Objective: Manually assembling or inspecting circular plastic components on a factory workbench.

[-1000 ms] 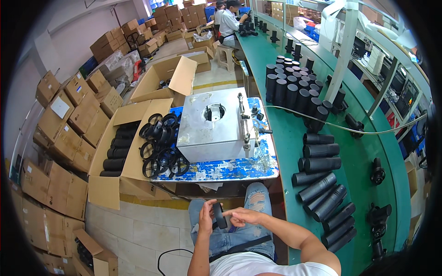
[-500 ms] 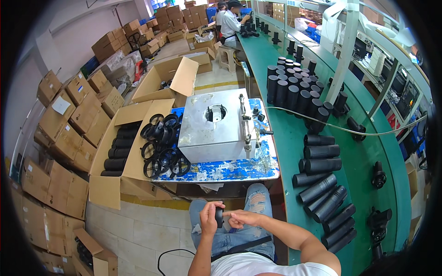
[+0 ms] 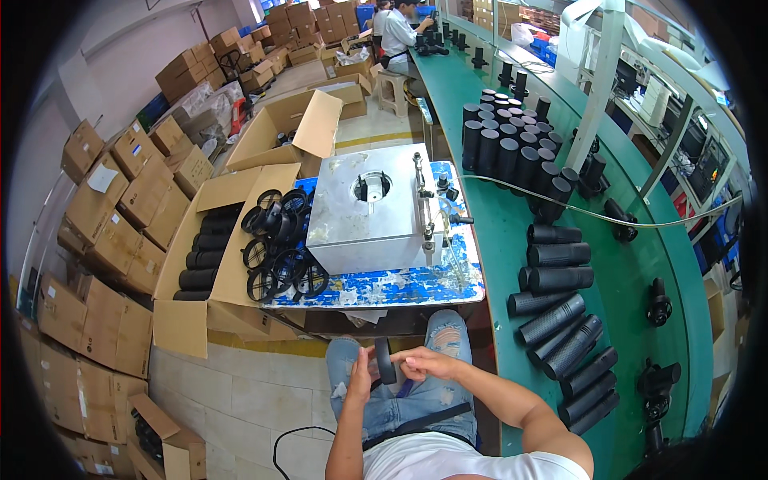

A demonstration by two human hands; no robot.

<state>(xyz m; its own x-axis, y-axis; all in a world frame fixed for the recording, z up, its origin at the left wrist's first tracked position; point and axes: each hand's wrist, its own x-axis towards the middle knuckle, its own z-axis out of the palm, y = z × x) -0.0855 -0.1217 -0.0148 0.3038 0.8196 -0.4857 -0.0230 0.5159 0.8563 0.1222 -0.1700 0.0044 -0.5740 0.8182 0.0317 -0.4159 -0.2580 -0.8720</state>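
Note:
Above my lap, my left hand [image 3: 359,376] is closed on a black round ring-like part [image 3: 386,361], held on edge with its narrow side toward me. From the right, my right hand [image 3: 424,364] stretches its index finger to the rim of this part and appears to touch it. Its other fingers are curled in. Just below them shows a small purple thing [image 3: 406,388]; whether those fingers hold it I cannot tell. Beyond my knees, a metal box-shaped fixture [image 3: 344,224] with a round opening on top stands on a worn blue-and-white table [image 3: 384,292].
Black spoked rings [image 3: 276,272] lie piled at the table's left, beside an open carton [image 3: 180,320] of black cylinders. On the green bench [image 3: 488,264] at right, black cylinders [image 3: 560,256] stand and lie in rows. A cable crosses it. A seated person [image 3: 398,36] works far ahead.
The black part has been turned and raised slightly, so more of its round outline shows. My left hand has shifted a little left and its fingers have changed position around the part.

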